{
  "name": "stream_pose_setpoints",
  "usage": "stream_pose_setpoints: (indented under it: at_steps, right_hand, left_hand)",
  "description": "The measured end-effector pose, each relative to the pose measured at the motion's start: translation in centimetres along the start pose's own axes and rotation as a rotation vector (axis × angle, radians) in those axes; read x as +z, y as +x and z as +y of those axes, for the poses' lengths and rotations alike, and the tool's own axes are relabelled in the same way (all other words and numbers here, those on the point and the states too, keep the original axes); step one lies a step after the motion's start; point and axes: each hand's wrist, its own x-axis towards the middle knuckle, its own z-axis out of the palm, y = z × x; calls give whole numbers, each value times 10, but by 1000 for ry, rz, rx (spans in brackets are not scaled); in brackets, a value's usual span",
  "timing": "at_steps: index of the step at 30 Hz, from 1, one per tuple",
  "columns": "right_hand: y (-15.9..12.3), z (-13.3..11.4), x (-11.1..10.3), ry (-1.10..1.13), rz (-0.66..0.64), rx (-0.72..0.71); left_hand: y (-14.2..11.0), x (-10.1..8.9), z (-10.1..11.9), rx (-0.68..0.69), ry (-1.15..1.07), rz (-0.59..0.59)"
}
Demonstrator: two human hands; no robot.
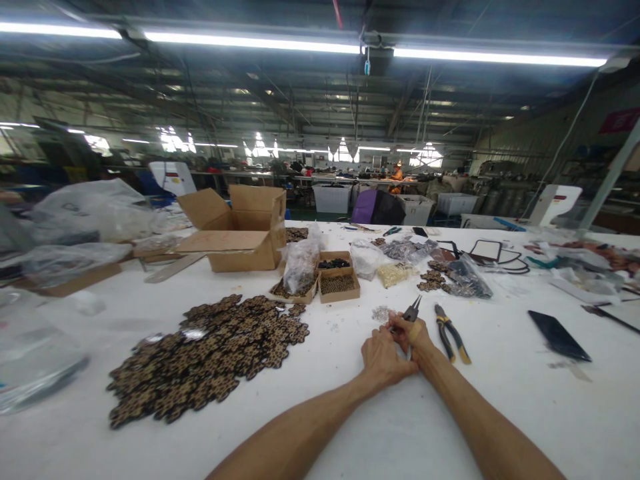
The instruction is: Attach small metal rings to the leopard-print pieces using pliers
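Both my hands rest together on the white table (350,413). My right hand (413,335) is closed around a pair of small pliers (412,311) whose jaws point away from me toward a little heap of tiny metal rings (381,313). My left hand (383,357) is curled closed just beside the right hand, pinching something too small to make out. A second pair of pliers with yellow-black handles (451,331) lies on the table just right of my right hand.
A large pile of leopard-print flower pieces (210,353) lies to the left. Behind stand an open cardboard box (240,230), small trays of parts (339,283) and plastic bags (300,263). A dark phone (559,335) lies at right. People work far off at other tables.
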Motion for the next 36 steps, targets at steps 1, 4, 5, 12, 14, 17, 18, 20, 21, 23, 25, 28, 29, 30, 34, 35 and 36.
stream_pose_setpoints:
  at_steps: [1,4,5,12,14,17,18,20,21,23,25,28,29,30,34,35,36]
  right_hand:
    - [0,0,0,3,-3,-1]
    - [2,2,-2,6,-6,-3]
    - [2,2,-3,6,-7,-4]
    - [1,3,-2,-7,-12,-17]
    - [0,2,0,-19,-18,-12]
    - [-5,-5,2,-35,-39,21]
    - [-9,-9,1,-44,-55,42]
    - [-17,-21,-2,-60,-83,94]
    - [-22,-27,-4,-95,-119,127]
    - [-32,-40,-7,-103,-174,193]
    - [-43,-49,-4,-164,-293,307]
    - [-64,-51,12,-203,-426,422]
    - [-72,-48,19,-212,-464,450]
    - [-78,-45,26,-220,-499,472]
    - [-94,-33,42,-243,-578,531]
    - [-96,-32,44,-247,-593,549]
    - [-97,-32,44,-249,-607,564]
  left_hand:
    - [0,0,0,4,3,3]
    - [-1,-2,1,20,-7,10]
    - [-1,-2,2,15,-14,9]
    - [-1,-2,1,-7,-40,6]
    - [-2,-2,0,4,-49,4]
    - [-7,-1,-3,1,-130,30]
    - [-9,-2,-3,10,-177,32]
    - [-9,-5,-5,39,-274,10]
    - [-7,-8,-6,41,-317,-8]
    - [3,-17,-11,-22,-374,-5]
    - [18,-29,-20,-88,-430,62]
    - [38,-45,-37,-110,-669,82]
    - [43,-49,-42,-99,-780,50]
    - [47,-51,-47,-82,-884,4]
    - [55,-55,-62,10,-1131,-135]
    - [55,-55,-64,26,-1151,-140]
    - [55,-55,-66,41,-1162,-139]
